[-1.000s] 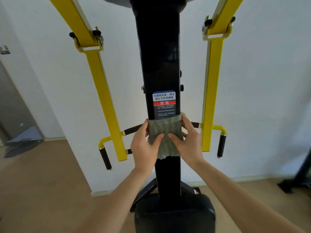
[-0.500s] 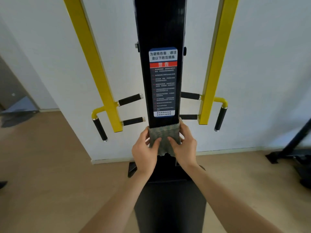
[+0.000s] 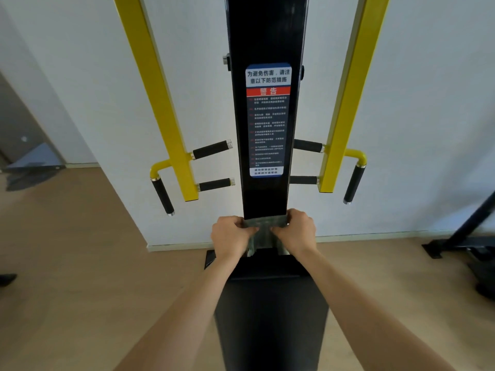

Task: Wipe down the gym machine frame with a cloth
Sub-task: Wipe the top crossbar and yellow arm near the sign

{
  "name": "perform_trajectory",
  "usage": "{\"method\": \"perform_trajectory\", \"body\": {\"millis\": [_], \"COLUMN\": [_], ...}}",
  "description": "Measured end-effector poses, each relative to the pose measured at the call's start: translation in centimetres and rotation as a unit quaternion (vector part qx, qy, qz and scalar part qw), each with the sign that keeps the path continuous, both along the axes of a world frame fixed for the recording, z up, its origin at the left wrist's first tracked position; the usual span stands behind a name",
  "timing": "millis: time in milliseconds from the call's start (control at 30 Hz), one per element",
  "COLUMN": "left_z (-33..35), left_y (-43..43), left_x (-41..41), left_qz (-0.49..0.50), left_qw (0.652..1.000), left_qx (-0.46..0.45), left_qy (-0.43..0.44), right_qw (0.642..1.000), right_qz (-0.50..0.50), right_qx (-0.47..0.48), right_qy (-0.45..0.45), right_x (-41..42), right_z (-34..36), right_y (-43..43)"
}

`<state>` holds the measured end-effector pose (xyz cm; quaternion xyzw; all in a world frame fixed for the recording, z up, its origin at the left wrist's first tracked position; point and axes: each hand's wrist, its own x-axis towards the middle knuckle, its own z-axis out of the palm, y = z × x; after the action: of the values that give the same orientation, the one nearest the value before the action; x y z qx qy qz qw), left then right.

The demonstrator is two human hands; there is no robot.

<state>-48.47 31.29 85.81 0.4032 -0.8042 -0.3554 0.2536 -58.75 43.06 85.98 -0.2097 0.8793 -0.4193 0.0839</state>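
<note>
My left hand (image 3: 232, 234) and right hand (image 3: 297, 231) gripping the cloth (image 3: 263, 228), fingers curled round its ends, pressing it flat on the black post (image 3: 265, 36) low down, below the warning label (image 3: 267, 120), yellow arms (image 3: 158, 97) either side, seat pad (image 3: 270, 317) beneath

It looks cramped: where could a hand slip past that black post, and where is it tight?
Free: wall-backed gaps between the black post and the left yellow bar or right yellow bar, above the black grips. Tight: the grips nearly reach the post, and at its foot the left hand and right hand hold the cloth.
</note>
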Motion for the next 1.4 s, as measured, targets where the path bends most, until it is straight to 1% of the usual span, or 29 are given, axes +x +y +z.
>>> {"method": "perform_trajectory", "body": {"millis": [100, 200, 267, 333, 467, 533, 633, 767, 900, 1033, 1200, 1267, 1333, 1400], "left_z": [-0.3, -0.2, 0.2, 0.7, 2.7, 4.3, 7.3, 11.1, 15.4, 19.8, 24.2, 26.2, 28.7, 31.5], "left_y": [-0.2, 0.0, 0.3, 0.8, 1.4, 1.2, 0.8, 0.3, 0.0, 0.5, 2.7, 3.9, 5.4, 7.0], "left_x": [-0.2, 0.0, 0.2, 0.5, 0.8, 0.7, 0.6, 0.5, 0.4, 1.1, 4.0, 5.2, 6.3, 7.4], "left_qz": [-0.002, -0.013, -0.018, -0.026, -0.039, -0.035, -0.017, 0.002, 0.025, -0.008, -0.075, -0.101, -0.126, -0.156], "left_qw": [0.999, 1.0, 0.999, 0.994, 0.981, 0.975, 0.964, 0.951, 0.936, 0.926, 0.9, 0.886, 0.871, 0.851], "left_qx": [0.027, 0.009, -0.027, -0.059, -0.083, -0.094, -0.13, -0.127, -0.148, -0.139, -0.142, -0.157, -0.171, -0.161], "left_qy": [-0.028, -0.014, 0.024, 0.083, 0.169, 0.199, 0.232, 0.282, 0.318, 0.35, 0.406, 0.424, 0.444, 0.475], "right_qw": [0.999, 1.0, 0.999, 0.996, 0.987, 0.982, 0.976, 0.965, 0.955, 0.942, 0.917, 0.907, 0.893, 0.873], "right_qz": [-0.008, -0.016, -0.012, 0.001, 0.009, 0.009, 0.006, -0.004, -0.014, -0.007, 0.02, 0.016, 0.001, -0.007], "right_qx": [0.017, -0.019, -0.052, -0.088, -0.145, -0.16, -0.181, -0.215, -0.26, -0.307, -0.379, -0.396, -0.412, -0.429], "right_qy": [-0.036, -0.019, 0.007, 0.024, 0.074, 0.103, 0.123, 0.153, 0.139, 0.135, 0.125, 0.143, 0.182, 0.23], "right_x": [-0.3, -0.2, 0.1, 0.3, 0.2, -0.2, -0.7, -0.9, -0.9, -0.2, 2.5, 3.9, 5.5, 7.2], "right_z": [0.0, 0.2, 0.7, 1.3, 4.1, 5.9, 8.9, 12.8, 16.9, 20.5, 23.8, 25.4, 27.5, 30.0], "right_y": [0.1, 0.3, 0.5, 0.7, 1.3, 1.4, 1.6, 1.5, 1.7, 2.9, 6.7, 8.4, 10.0, 11.7]}}
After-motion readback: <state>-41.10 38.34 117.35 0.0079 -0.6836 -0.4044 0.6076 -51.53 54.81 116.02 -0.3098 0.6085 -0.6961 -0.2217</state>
